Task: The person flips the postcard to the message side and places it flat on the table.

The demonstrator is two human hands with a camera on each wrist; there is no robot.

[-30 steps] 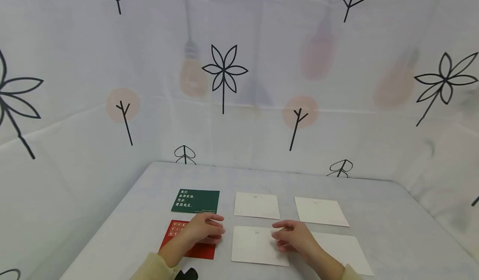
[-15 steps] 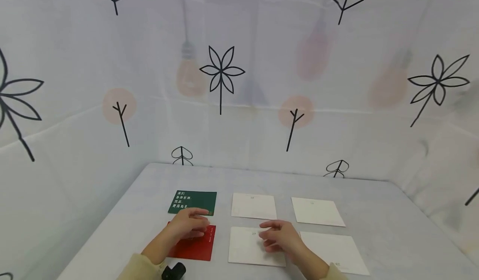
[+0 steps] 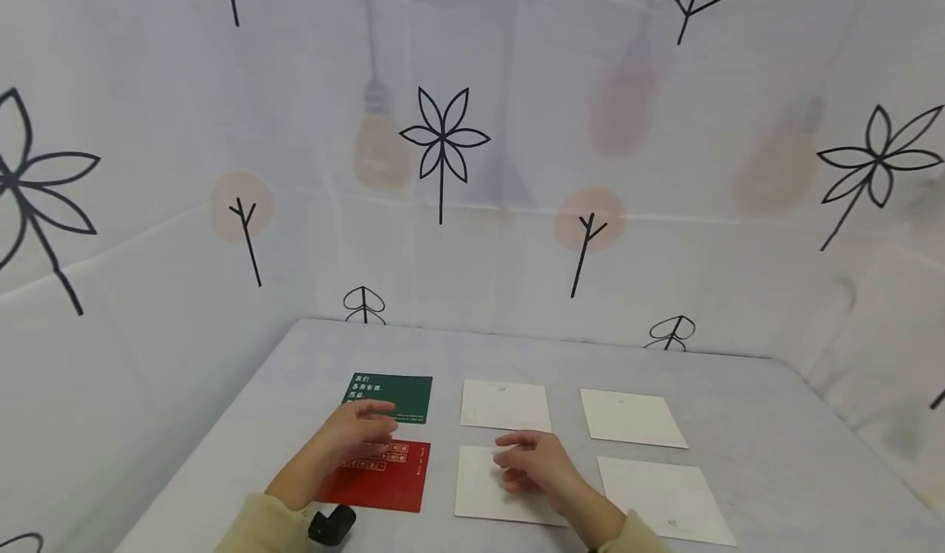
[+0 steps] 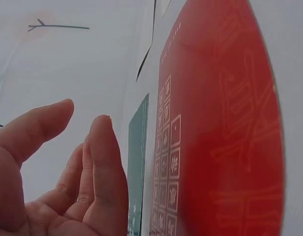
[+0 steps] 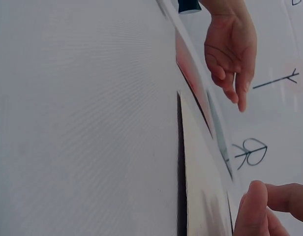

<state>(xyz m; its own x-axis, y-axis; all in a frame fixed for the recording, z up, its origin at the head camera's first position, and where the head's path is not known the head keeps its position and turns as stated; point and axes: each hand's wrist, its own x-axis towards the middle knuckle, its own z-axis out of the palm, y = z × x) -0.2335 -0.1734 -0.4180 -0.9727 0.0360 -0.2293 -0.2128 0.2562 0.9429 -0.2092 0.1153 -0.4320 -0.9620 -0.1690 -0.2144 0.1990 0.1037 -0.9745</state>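
We saw thin, rectangular red card (image 3: 391,487) | left hand (image 3: 351,433) above it — fingers loose | right hand (image 3: 537,464) right of it — fingers relaxed

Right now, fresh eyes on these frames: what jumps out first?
Probably the red card at the front left of the table, with the green card just behind it, both vivid beside four white cards to their right. Next, the two bare hands: the left hand hovers over the coloured pair, the right hand over the front middle white card. Behind, bold black plant drawings stand out on the pale backdrop.
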